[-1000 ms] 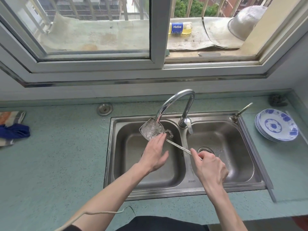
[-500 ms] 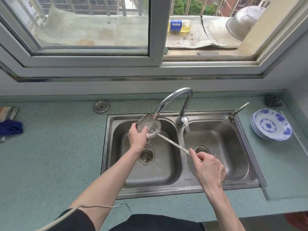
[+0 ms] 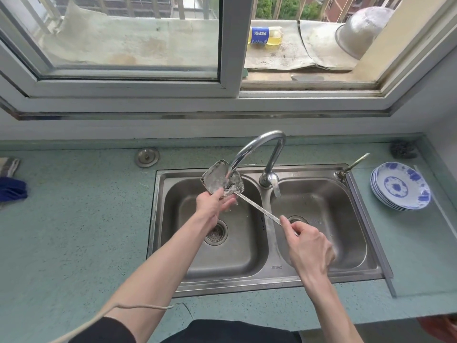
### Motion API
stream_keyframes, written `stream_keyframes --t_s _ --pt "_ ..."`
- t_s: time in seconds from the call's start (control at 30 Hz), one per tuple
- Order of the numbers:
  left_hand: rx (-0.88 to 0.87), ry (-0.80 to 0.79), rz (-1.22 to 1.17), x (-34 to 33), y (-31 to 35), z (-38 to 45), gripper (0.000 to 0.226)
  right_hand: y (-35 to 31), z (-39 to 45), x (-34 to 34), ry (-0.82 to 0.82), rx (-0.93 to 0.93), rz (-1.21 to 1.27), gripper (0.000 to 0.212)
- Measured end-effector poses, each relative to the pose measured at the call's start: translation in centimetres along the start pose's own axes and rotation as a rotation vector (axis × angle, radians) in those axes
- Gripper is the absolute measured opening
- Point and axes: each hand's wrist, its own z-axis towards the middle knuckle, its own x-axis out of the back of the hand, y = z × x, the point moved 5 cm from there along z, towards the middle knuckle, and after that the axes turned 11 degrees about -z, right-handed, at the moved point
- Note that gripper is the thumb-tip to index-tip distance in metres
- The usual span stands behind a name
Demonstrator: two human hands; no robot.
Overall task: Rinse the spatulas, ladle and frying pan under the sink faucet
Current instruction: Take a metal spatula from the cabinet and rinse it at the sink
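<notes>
Over the sink's (image 3: 249,283) left basin, under the faucet (image 3: 257,147), the spatula (image 3: 223,180) lies diagonally, blade toward the window, handle slanting toward the near right. Left hand (image 3: 212,203) fingers touch the blade; right hand (image 3: 306,246) pinches the handle. A ledge bottle (image 3: 265,35) reads "PEPSI".

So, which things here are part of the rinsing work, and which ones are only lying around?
In use:
spatula, held under the faucet
left hand, touching the blade
right hand, gripping the handle
sink

Lying about:
plates at the right
drain plug on the counter
cloth at the left
scourer
bottle and bowl outside the window
</notes>
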Motion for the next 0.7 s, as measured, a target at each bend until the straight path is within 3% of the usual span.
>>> stream_keyframes --t_s 0.2,0.5,0.7 --pt "-0.204 0.151 0.235 0.8 0.4 0.6 0.036 -0.8 -0.7 -1.7 -0.025 -0.020 0.130 0.063" --pt "0.120 0.004 -0.063 -1.5 -0.6 -0.1 0.021 -1.0 -0.1 -3.9 -0.078 -0.033 0.208 0.063" --pt "0.101 -0.080 -0.105 -3.2 0.1 -0.8 0.017 -1.6 1.2 -4.8 -0.089 -0.019 0.275 0.065"
